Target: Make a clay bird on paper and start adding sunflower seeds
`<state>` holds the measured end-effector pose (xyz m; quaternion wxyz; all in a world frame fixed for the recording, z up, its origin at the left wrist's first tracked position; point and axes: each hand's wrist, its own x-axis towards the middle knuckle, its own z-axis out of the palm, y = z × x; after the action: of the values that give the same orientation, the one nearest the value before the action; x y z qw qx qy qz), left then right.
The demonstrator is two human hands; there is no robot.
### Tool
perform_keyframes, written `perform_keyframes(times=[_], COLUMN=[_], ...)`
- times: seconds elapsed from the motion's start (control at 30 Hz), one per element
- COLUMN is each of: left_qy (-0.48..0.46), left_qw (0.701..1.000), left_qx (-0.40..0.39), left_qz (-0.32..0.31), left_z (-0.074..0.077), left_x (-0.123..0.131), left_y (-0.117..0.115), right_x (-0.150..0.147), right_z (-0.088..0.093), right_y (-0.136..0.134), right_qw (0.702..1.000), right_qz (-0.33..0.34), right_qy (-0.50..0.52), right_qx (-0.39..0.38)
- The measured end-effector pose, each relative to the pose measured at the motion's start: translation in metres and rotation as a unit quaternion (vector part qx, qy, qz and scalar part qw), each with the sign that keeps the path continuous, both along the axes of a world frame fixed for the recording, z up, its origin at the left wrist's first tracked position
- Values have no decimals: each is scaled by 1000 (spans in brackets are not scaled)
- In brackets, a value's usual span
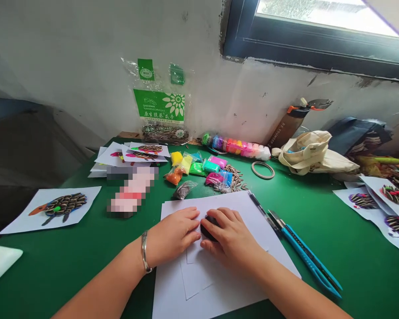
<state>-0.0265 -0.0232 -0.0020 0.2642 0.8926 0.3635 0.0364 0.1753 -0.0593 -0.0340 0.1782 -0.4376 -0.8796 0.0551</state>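
Observation:
A dark, rounded flat lump of modelling clay (209, 228) sits on a small sheet of white paper (199, 283), which lies over larger white sheets (168, 305). My right hand (231, 237) curls over the lump, its fingers and thumb around the sides. Beside it, my left hand (173, 235) rests on the paper with fingers stretched out, fingertips close to the lump's left side; a silver bracelet (145, 251) circles that wrist. A pen (262, 210) lies along the paper's right edge, with blue-handled tweezers (310, 257) to its right.
Bagged coloured clay (186, 164) and loose sunflower seeds (234, 179) lie beyond the paper. Behind stand a seed bag (161, 106) and a tilted bottle (287, 124). Also here are a ring (262, 170), cloth bag (306, 153), and seed pictures left (16, 217) and right (362, 217).

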Motion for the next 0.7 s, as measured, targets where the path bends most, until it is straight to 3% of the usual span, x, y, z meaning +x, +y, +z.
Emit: perform_keyframes(times=[0.7], left_qy=[-42], left_qw=[999], left_qx=[-11], left_qz=[-1], left_z=[-4], left_x=[-1], left_y=[0], right_x=[3], right_z=[0], right_y=[6], right_qw=[1000], right_qz=[16], right_qy=[19], right_qx=[2])
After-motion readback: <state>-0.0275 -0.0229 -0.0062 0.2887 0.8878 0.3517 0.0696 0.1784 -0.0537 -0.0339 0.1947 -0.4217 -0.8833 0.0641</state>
